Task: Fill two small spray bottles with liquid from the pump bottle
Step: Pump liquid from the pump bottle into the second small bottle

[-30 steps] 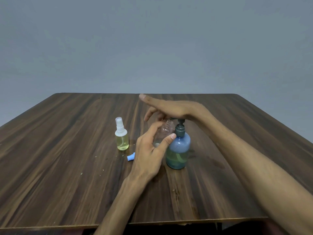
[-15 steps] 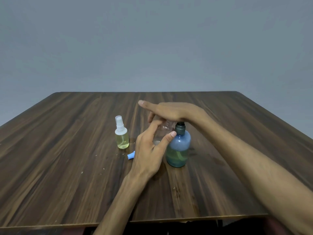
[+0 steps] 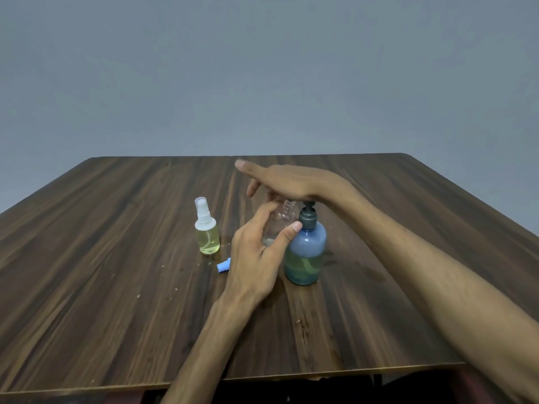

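Note:
A blue pump bottle (image 3: 305,252) with yellow-green liquid in its lower half stands mid-table. My right hand (image 3: 287,182) lies flat over its dark pump head, palm down, fingers straight. My left hand (image 3: 256,258) grips a clear, uncapped small spray bottle (image 3: 281,221), tilted with its neck toward the pump spout; a little liquid shows at its bottom. To the left stands a second small spray bottle (image 3: 206,231) with a white sprayer cap on and yellow liquid inside. The pump spout is hidden under my right hand.
A small blue cap (image 3: 224,265) lies on the dark wooden table (image 3: 116,272) just left of my left hand. Pale crumbs are scattered on the wood. The table's front edge runs near the bottom of the view; a grey wall stands behind.
My right hand pressed the pump head down half a second ago and has come back up with it. My left hand still holds the clear bottle at the spout.

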{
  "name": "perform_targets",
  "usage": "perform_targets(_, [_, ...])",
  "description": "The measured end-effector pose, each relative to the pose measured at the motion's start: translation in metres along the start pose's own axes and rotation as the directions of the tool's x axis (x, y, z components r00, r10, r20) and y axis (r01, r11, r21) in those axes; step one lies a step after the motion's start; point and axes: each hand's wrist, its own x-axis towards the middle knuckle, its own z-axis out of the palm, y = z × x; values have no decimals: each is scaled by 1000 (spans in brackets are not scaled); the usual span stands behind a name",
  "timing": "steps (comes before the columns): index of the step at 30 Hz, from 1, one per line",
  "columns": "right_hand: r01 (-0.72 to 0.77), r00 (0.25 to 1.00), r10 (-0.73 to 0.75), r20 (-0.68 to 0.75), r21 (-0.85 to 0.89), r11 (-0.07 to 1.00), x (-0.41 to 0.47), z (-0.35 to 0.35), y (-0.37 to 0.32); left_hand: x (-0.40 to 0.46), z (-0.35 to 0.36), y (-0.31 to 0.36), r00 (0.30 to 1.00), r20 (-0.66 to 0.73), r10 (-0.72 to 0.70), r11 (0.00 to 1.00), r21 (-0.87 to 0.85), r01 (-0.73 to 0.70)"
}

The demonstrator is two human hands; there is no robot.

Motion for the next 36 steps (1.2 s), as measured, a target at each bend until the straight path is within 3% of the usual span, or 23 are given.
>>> perform_targets(3, [-15, 1000, 16, 22, -13, 1000, -4, 8, 3, 0, 0, 0, 1000, 12, 19, 1000, 0, -19])
perform_targets(8, [49, 991, -48, -122, -1, 999, 1, 0, 1, -1, 0, 1, 1000, -8, -7, 1000, -7, 7])
perform_targets(13, [-13, 999, 10, -46, -63, 998, -4, 9, 1, -1, 0, -1, 1000, 10, 20, 1000, 8, -20])
perform_targets(20, [22, 995, -28, -92, -69, 997, -2, 6, 1, 0, -1, -5, 999, 7, 34, 999, 38, -34])
perform_targets(27, [82, 980, -121, -156, -234, 969, -3, 3, -3, -1, -1, -6, 1000, -4, 29, 999, 15, -29])
perform_targets(32, [98, 990, -119, -71, -247, 964, -6, 8, -3, -1, -3, -12, 998, 20, 62, 994, 94, -63])
perform_targets(36, [172, 965, -206, -163, -205, 964, -5, 3, -1, -1, -3, -13, 994, 27, 107, 976, 186, -110])
